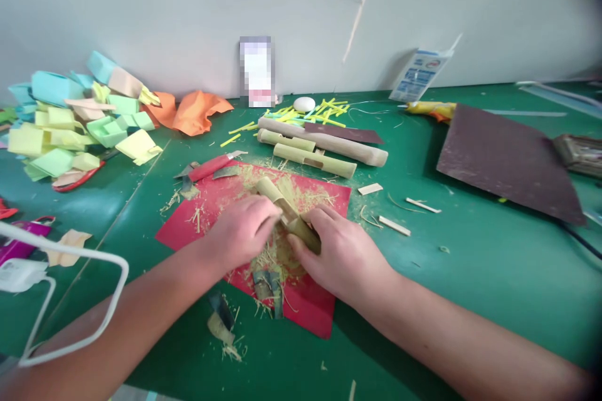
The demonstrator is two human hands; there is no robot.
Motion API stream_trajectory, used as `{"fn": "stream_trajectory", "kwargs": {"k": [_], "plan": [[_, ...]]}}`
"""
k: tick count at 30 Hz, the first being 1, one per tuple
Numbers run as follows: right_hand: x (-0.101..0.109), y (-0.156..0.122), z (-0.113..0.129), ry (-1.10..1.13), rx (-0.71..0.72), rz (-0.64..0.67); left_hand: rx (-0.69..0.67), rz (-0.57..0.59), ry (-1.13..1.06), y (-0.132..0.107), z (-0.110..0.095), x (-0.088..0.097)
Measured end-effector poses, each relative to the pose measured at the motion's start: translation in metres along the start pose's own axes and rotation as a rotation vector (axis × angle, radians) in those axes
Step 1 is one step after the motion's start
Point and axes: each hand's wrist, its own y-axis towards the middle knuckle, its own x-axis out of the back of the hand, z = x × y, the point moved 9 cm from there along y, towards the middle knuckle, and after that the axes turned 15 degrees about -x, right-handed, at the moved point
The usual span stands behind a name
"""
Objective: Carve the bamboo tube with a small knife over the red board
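A short bamboo tube [301, 229] with a slot cut in its upper side lies slanted over a red sheet [320, 304]. My right hand [343, 247] grips its near end, thumb on one side and fingers on the other. At the slot, the fingers of my left hand [247, 225] are pinched together; what they hold, if anything, is hidden. Pale dust and fibres cover the sheet around the tube. Worn dark sandpaper strips [269, 288] lie just below it. A red-handled knife [211, 166] rests at the sheet's upper left edge.
Behind the sheet lie two slotted bamboo tubes [329, 164] and a longer stick [338, 145]. Folded paper pieces [56, 131] heap at left. A phone [256, 72] leans on the wall. A large brown sheet [503, 163] lies right. A white wire frame [123, 269] crosses the lower left.
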Motion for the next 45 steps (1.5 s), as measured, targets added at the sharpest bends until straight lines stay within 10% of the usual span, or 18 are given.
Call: {"fn": "stream_trajectory", "kwargs": {"k": [34,38,45], "plan": [[0.005,0.003,-0.004,-0.054,0.016,-0.02,0.057,-0.151,0.043,0.007,0.0,0.008],[0.004,0.003,-0.003,-0.045,0.01,0.01,-0.004,0.0,-0.035,0.008,-0.006,-0.007],[0.007,-0.003,-0.01,-0.092,-0.024,0.034,0.108,-0.148,0.073,0.004,0.019,0.011]]}}
